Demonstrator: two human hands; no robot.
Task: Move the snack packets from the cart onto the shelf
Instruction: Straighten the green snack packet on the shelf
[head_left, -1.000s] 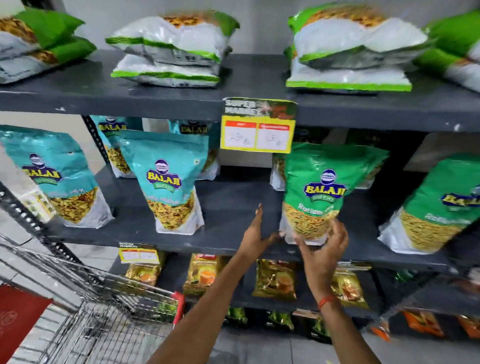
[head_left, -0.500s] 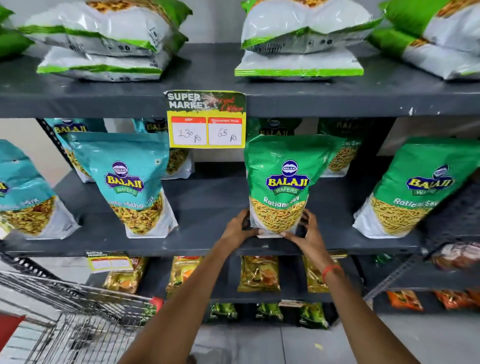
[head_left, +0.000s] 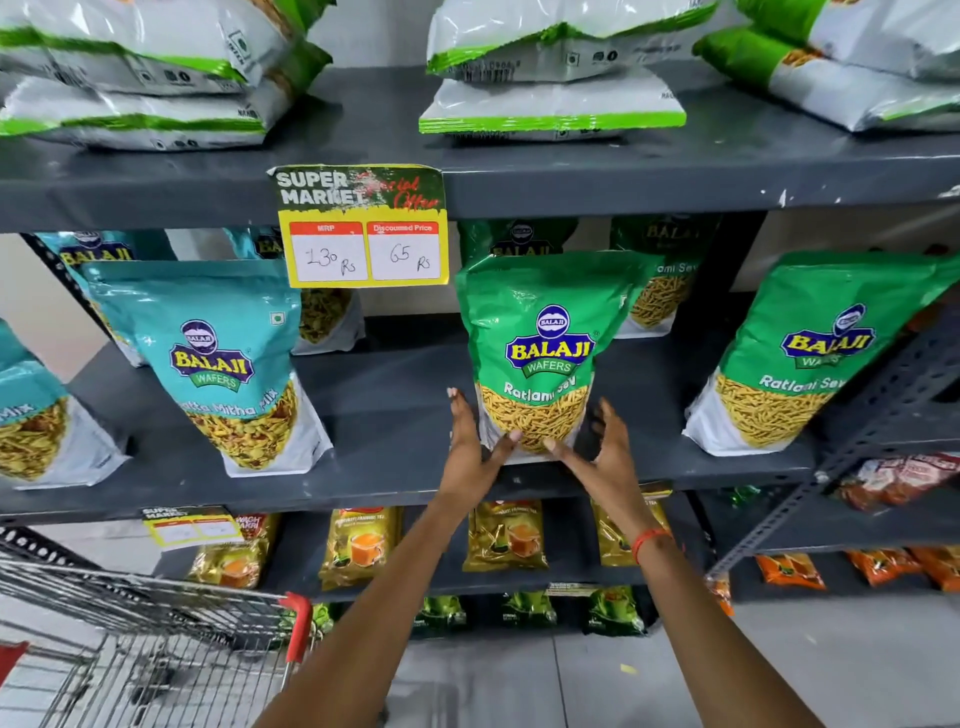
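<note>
A green Ratlami Sev snack packet (head_left: 545, 332) stands upright on the grey middle shelf (head_left: 395, 415). My left hand (head_left: 470, 457) is at its lower left, fingers straight and apart beside the packet, thumb tip touching its base. My right hand (head_left: 605, 457) is at its lower right with fingers spread a little away from the packet and only the thumb tip on its front. Neither hand grips it. The wire cart (head_left: 156, 623) sits at the lower left; its contents are not visible.
A teal packet (head_left: 218, 364) stands to the left and another green packet (head_left: 810, 364) to the right on the same shelf. A yellow price tag (head_left: 363, 228) hangs from the shelf above, which holds flat packets (head_left: 550, 109). Yellow tea packets (head_left: 358, 545) line the shelf below.
The green packet went from held in front of the shelf to standing on it. Both hands then loosened from its base, and their fingers have spread apart.
</note>
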